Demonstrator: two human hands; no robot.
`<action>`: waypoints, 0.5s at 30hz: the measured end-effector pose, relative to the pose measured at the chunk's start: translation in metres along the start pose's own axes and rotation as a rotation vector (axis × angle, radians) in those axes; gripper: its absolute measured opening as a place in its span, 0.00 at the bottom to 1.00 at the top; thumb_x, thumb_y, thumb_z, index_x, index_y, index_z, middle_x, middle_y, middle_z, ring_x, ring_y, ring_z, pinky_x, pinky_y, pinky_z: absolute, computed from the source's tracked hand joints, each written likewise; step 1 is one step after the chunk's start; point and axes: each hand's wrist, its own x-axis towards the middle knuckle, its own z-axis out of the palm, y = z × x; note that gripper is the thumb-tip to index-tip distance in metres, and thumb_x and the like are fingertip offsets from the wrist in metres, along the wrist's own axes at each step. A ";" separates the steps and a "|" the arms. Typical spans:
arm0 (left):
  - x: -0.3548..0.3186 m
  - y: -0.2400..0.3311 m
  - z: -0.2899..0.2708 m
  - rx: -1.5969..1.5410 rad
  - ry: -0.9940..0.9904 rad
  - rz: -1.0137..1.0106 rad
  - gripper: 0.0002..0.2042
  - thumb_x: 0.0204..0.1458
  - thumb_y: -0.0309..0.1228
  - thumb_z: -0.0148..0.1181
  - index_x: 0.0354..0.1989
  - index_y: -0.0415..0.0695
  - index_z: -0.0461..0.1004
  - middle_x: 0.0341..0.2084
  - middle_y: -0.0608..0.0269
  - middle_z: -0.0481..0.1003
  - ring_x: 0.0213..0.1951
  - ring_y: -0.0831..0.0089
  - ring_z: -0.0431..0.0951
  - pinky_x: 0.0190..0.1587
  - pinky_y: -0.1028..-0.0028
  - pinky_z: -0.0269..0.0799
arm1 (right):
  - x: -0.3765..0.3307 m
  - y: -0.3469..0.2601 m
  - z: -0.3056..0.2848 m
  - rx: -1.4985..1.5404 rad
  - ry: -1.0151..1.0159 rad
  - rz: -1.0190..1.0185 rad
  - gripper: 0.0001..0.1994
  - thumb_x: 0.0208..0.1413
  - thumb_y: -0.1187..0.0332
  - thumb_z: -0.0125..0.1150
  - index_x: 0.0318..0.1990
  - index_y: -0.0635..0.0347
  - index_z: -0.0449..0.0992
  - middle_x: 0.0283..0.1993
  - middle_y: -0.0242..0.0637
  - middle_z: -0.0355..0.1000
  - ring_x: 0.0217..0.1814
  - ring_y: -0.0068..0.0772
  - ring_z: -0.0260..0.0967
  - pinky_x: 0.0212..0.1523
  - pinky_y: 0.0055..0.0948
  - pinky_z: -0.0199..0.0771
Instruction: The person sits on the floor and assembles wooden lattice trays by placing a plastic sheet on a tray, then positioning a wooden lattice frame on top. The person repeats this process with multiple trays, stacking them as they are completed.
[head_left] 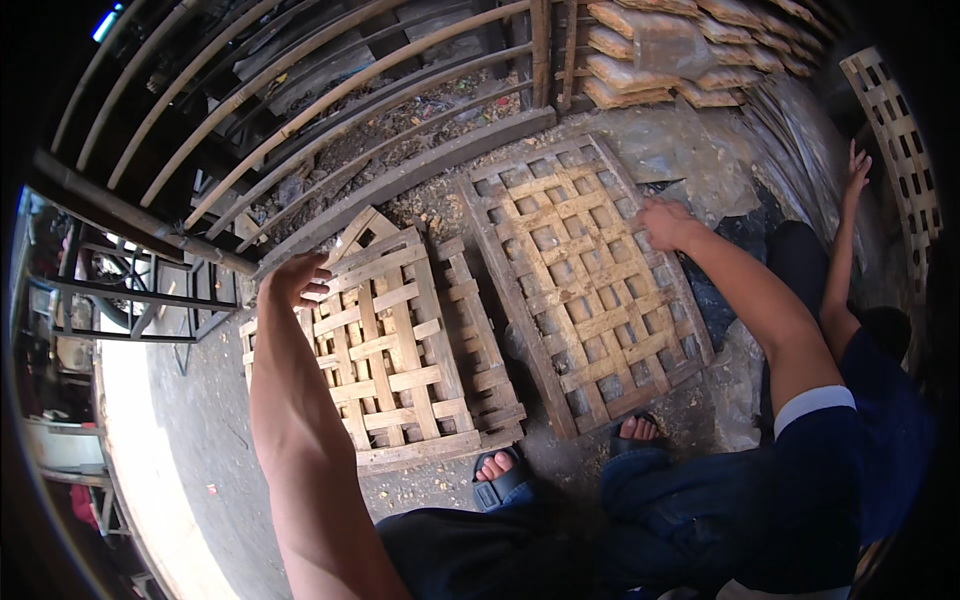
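Note:
My left hand [297, 275] hovers with fingers apart over the upper left corner of a stack of pale wooden lattice panels [390, 350] lying on the ground. A narrower lattice strip [480, 330] lies along the stack's right side. My right hand [665, 222] curls over the right edge of a larger, darker lattice panel [575, 270] that lies flat to the right of the stack. My feet in blue sandals [497, 472] stand just below both panels.
A sloping bamboo pole railing [330, 110] runs across the top left. Stacked tan sacks [660, 50] sit at the top. Another person in a dark blue shirt [885, 400] crouches at right, one hand [857, 165] by an upright lattice panel [900, 140]. A dark metal frame [130, 290] stands left.

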 end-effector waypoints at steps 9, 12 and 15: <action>0.005 0.004 0.007 -0.009 0.009 0.008 0.26 0.66 0.50 0.47 0.69 0.54 0.59 0.60 0.59 0.71 0.53 0.61 0.74 0.54 0.50 0.70 | 0.004 -0.005 -0.007 -0.081 0.018 0.054 0.26 0.50 0.68 0.62 0.59 0.58 0.71 0.61 0.46 0.68 0.65 0.50 0.66 0.63 0.51 0.66; 0.011 0.003 0.009 0.003 0.024 0.007 0.25 0.66 0.49 0.48 0.67 0.53 0.61 0.57 0.61 0.72 0.50 0.63 0.75 0.51 0.52 0.71 | 0.008 -0.009 -0.017 -0.089 -0.010 0.104 0.28 0.50 0.69 0.62 0.61 0.58 0.68 0.62 0.47 0.67 0.67 0.49 0.64 0.64 0.50 0.65; 0.019 -0.001 0.007 0.011 0.030 0.027 0.28 0.65 0.49 0.49 0.70 0.51 0.59 0.60 0.54 0.71 0.56 0.58 0.74 0.54 0.47 0.69 | 0.011 -0.010 -0.020 -0.055 0.096 0.118 0.29 0.50 0.70 0.61 0.63 0.58 0.66 0.61 0.48 0.68 0.66 0.49 0.64 0.63 0.49 0.65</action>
